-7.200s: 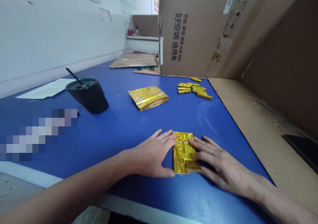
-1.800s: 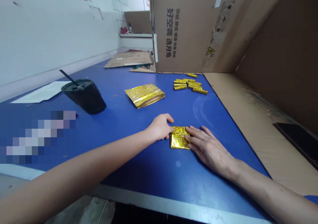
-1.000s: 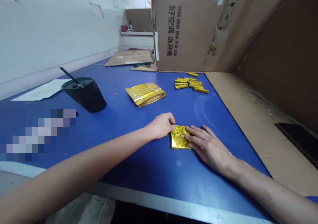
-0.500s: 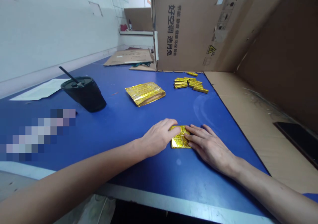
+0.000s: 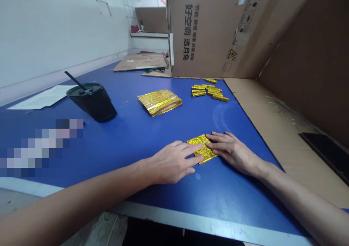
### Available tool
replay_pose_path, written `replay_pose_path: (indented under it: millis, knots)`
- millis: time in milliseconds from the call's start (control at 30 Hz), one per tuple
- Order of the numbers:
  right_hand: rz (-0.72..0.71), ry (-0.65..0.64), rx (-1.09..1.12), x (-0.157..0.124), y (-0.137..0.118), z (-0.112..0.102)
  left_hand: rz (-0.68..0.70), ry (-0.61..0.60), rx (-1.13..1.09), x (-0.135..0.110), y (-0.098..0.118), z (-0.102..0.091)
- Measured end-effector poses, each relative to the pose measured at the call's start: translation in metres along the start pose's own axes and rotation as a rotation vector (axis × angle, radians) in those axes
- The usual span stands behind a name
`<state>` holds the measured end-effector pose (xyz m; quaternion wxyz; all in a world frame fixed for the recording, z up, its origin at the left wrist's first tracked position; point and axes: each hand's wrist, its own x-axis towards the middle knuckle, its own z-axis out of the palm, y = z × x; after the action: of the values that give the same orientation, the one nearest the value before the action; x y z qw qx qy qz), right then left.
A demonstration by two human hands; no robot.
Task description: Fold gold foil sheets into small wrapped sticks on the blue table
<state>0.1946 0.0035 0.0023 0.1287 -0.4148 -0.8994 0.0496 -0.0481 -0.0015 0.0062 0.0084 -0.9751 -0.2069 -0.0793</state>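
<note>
A shiny gold foil sheet, folded to a small rectangle, lies flat on the blue table. From the left, my left hand rests its outstretched fingers on the sheet, with the thumb beside its near edge. My right hand lays its spread fingertips on the sheet's right side. A stack of gold foil sheets sits beyond my left hand. Farther back on the right is a loose pile of narrow folded gold strips.
On the left stands a dark lidded cup with a straw, near a white paper. A large cardboard box rises at the back. Flattened cardboard lies at the far left, and a dark flat object at the right.
The small gold foil sheet has turned slightly and shifted right. My left hand has moved nearer to me, its fingers now straightened over the sheet. My right hand has shifted slightly.
</note>
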Motion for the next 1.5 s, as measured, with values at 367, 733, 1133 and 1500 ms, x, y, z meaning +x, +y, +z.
replay_pose_path:
  millis: [367, 733, 1133, 1500]
  knots:
    - [-0.012, 0.016, 0.014, -0.001, 0.002, 0.001, 0.028, -0.016, -0.022, 0.000, 0.003, -0.002]
    - [0.007, -0.021, 0.005, -0.001, 0.002, 0.000, -0.011, -0.044, -0.048, -0.002, 0.003, 0.001]
    - [0.069, -0.007, 0.072, 0.001, 0.006, 0.004, -0.016, -0.054, -0.074, -0.004, 0.008, -0.002]
    - [0.187, -0.047, 0.135, 0.003, 0.009, 0.002, -0.073, -0.051, -0.092, -0.006, 0.017, 0.001]
